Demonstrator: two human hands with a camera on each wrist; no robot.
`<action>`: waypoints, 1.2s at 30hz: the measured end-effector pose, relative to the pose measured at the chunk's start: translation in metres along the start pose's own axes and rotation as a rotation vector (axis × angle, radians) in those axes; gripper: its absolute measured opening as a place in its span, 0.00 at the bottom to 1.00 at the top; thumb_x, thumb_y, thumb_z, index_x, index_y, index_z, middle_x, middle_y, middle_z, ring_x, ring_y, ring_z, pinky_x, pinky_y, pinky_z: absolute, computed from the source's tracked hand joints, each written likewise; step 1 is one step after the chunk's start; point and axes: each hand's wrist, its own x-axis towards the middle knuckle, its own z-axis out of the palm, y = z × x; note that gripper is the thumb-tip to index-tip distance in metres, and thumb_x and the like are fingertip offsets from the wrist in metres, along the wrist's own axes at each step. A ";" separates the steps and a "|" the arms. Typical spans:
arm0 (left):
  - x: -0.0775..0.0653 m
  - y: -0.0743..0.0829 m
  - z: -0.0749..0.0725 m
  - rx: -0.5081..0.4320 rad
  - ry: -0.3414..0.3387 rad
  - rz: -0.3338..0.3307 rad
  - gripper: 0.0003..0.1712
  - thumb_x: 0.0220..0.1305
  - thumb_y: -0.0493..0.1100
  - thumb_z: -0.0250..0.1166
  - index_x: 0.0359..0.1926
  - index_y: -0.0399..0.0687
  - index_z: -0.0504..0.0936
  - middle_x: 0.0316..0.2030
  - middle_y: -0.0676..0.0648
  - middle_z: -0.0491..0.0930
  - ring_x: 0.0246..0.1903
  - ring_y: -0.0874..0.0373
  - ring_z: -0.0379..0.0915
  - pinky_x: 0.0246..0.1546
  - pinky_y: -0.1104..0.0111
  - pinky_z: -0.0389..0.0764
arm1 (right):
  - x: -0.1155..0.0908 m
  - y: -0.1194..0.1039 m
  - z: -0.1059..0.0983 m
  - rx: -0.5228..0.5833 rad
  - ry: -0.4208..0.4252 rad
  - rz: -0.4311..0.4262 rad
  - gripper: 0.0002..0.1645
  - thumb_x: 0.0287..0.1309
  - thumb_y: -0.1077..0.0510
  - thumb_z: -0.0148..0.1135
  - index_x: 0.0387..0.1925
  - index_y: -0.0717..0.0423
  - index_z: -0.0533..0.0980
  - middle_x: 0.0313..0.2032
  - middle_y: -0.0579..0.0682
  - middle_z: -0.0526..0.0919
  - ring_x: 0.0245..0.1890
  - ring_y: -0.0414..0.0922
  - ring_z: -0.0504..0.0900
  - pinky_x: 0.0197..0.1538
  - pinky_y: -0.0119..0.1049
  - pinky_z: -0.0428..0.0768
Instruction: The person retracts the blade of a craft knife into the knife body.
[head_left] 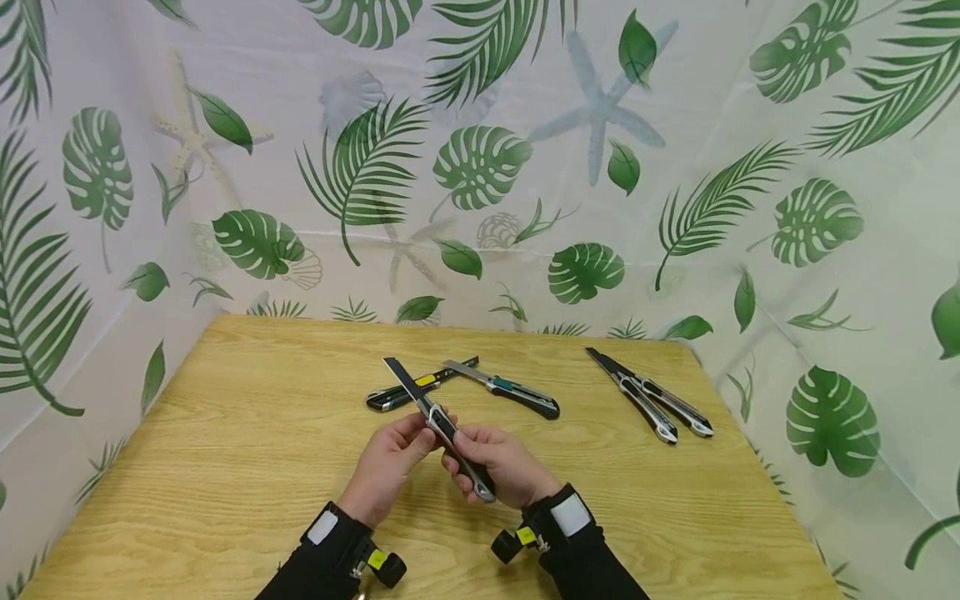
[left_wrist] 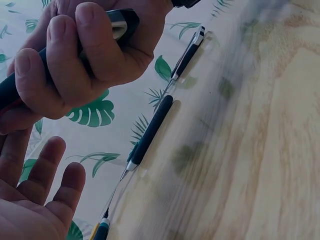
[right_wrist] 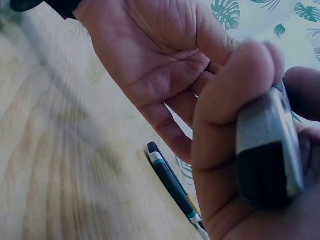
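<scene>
Over the front middle of the table, a utility knife with a black and silver handle points up and left, its long dark blade extended. My right hand grips its handle, thumb along the top and fingers curled beneath; the right wrist view shows the handle's silver and black butt in that palm. Thumb and index finger of my left hand pinch the front of the handle near the blade. In the left wrist view the other left fingers spread loosely away from it.
Behind the hands, a black knife with a yellow part lies across the blade of a green and black knife. Two more black and silver knives overlap at the right. A leaf-print sheet hangs around the wooden table.
</scene>
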 end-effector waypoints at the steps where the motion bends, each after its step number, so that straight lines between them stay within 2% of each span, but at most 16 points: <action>1: -0.001 0.000 0.000 -0.013 -0.014 -0.002 0.32 0.79 0.48 0.60 0.76 0.38 0.72 0.65 0.52 0.85 0.64 0.68 0.80 0.73 0.65 0.73 | 0.000 0.001 0.000 0.008 -0.009 -0.002 0.19 0.86 0.46 0.47 0.59 0.54 0.75 0.35 0.40 0.81 0.27 0.33 0.80 0.30 0.28 0.84; 5: -0.002 0.000 0.000 -0.073 -0.048 0.004 0.35 0.78 0.48 0.63 0.78 0.36 0.69 0.64 0.55 0.85 0.66 0.69 0.78 0.68 0.74 0.75 | 0.000 0.003 0.000 0.027 -0.013 0.006 0.19 0.85 0.44 0.49 0.60 0.51 0.76 0.36 0.40 0.81 0.27 0.34 0.80 0.31 0.28 0.85; 13: -0.002 0.002 0.003 -0.071 0.006 0.006 0.30 0.78 0.42 0.62 0.75 0.36 0.72 0.58 0.58 0.89 0.64 0.67 0.81 0.67 0.72 0.77 | 0.001 0.007 0.001 0.034 -0.037 -0.018 0.20 0.86 0.42 0.46 0.60 0.47 0.76 0.36 0.41 0.81 0.25 0.33 0.81 0.28 0.28 0.84; 19: -0.002 0.000 0.004 -0.034 0.009 0.004 0.30 0.77 0.42 0.65 0.73 0.32 0.73 0.54 0.61 0.90 0.58 0.69 0.83 0.61 0.72 0.80 | 0.003 0.008 0.005 -0.029 0.109 0.059 0.29 0.81 0.30 0.45 0.48 0.47 0.81 0.27 0.39 0.78 0.17 0.32 0.76 0.21 0.28 0.77; 24: -0.004 -0.003 0.006 -0.002 0.011 -0.007 0.32 0.75 0.43 0.67 0.73 0.32 0.73 0.54 0.63 0.89 0.57 0.72 0.82 0.63 0.75 0.78 | 0.005 0.012 0.011 -0.103 0.238 0.136 0.39 0.77 0.23 0.43 0.34 0.50 0.79 0.20 0.38 0.75 0.12 0.34 0.71 0.17 0.30 0.72; 29: -0.004 -0.006 0.006 -0.003 -0.005 -0.005 0.32 0.75 0.44 0.68 0.73 0.32 0.73 0.52 0.63 0.89 0.56 0.71 0.82 0.63 0.73 0.78 | 0.006 0.013 0.013 -0.156 0.306 0.171 0.41 0.74 0.21 0.46 0.27 0.50 0.77 0.17 0.39 0.73 0.10 0.36 0.69 0.17 0.32 0.70; 36: -0.001 -0.006 0.007 0.006 -0.020 0.016 0.32 0.75 0.45 0.67 0.73 0.32 0.73 0.56 0.60 0.88 0.58 0.69 0.82 0.62 0.73 0.79 | 0.007 0.011 0.014 -0.189 0.355 0.200 0.40 0.71 0.20 0.51 0.26 0.50 0.77 0.17 0.40 0.71 0.10 0.37 0.68 0.16 0.33 0.70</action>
